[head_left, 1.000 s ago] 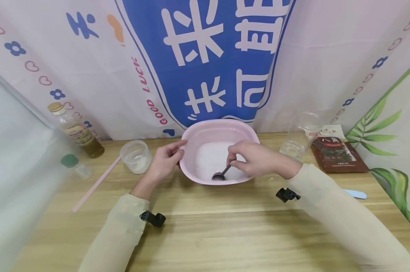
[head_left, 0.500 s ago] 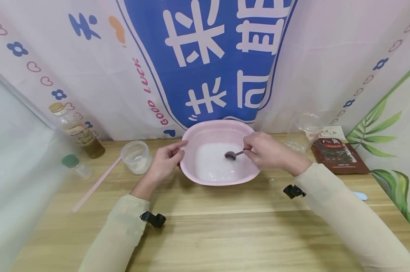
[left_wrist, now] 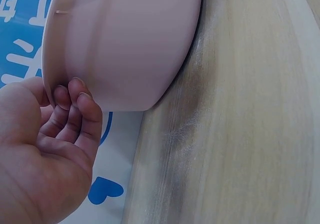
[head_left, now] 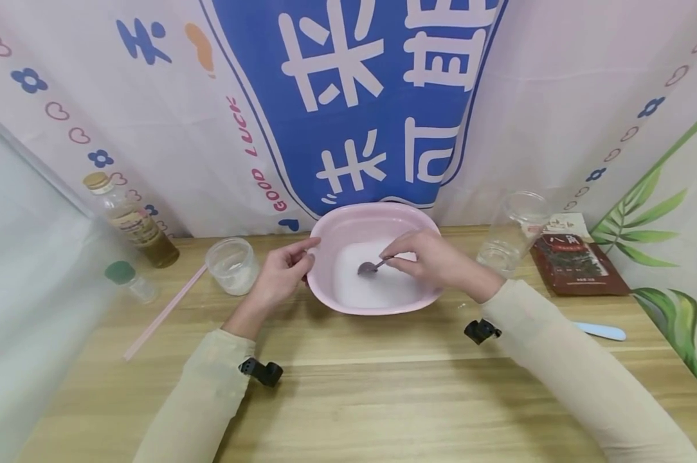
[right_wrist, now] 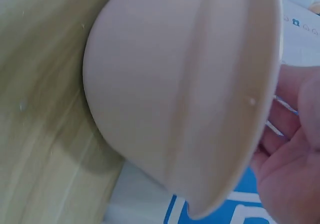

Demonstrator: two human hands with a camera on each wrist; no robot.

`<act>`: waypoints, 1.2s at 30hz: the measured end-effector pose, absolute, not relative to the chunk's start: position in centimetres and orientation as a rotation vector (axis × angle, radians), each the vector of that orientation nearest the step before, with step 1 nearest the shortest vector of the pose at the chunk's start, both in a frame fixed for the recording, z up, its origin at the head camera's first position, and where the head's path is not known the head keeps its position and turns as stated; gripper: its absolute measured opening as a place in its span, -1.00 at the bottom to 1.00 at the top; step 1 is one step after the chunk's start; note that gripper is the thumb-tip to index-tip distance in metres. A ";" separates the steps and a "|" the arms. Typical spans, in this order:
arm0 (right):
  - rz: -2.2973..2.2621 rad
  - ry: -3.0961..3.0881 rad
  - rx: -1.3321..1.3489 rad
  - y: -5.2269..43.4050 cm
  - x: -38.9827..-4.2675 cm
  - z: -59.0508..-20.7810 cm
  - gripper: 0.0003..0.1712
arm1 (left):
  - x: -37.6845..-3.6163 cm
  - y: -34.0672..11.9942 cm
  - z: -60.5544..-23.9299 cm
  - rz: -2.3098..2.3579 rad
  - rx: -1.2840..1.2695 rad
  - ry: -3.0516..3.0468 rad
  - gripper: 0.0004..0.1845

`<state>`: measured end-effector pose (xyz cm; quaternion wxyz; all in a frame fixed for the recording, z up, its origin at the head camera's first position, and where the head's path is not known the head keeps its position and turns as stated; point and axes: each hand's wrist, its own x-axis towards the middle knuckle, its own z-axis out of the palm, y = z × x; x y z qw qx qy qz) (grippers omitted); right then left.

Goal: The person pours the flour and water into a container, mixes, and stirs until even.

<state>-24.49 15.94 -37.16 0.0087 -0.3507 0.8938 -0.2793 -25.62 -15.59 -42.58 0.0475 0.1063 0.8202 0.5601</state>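
A pink plastic basin (head_left: 377, 310) with whitish liquid (head_left: 364, 294) in it stands at the back of the wooden table. My left hand (head_left: 279, 276) grips its left rim; in the left wrist view, the fingers (left_wrist: 82, 106) curl beneath the edge of the basin (left_wrist: 130, 43). Over the right side, my right hand (head_left: 435, 260) pinches the handle of a small dark spoon (head_left: 367, 269). The spoon's bowl is at the liquid, near the middle. From the right wrist, the basin wall (right_wrist: 160, 78) hides the spoon and part of the right hand (right_wrist: 292, 144).
Left of the basin are a clear tub (head_left: 231, 267) with white contents, a pink stick (head_left: 166, 312), a green-capped jar (head_left: 130, 281) and an oil bottle (head_left: 131, 222). On the right stand a clear cup (head_left: 513, 231), a brown packet (head_left: 577, 263) and a pale blue handle (head_left: 602, 331).
The spoon has swept round in the basin, from the front edge to the right, then left to the middle. My right hand moved with it; the left hand kept its grip.
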 end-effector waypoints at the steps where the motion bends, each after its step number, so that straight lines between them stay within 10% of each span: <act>1: -0.893 2.767 -1.108 15.8 -24.4 -37.2 -0.79 | -25.6 -15.6 -42.6 1.709 0.327 2.500 -0.53; 36: -0.865 2.928 -0.718 15.5 -26.4 -37.6 -0.78 | -25.5 -15.3 -42.7 1.724 0.299 2.519 -0.53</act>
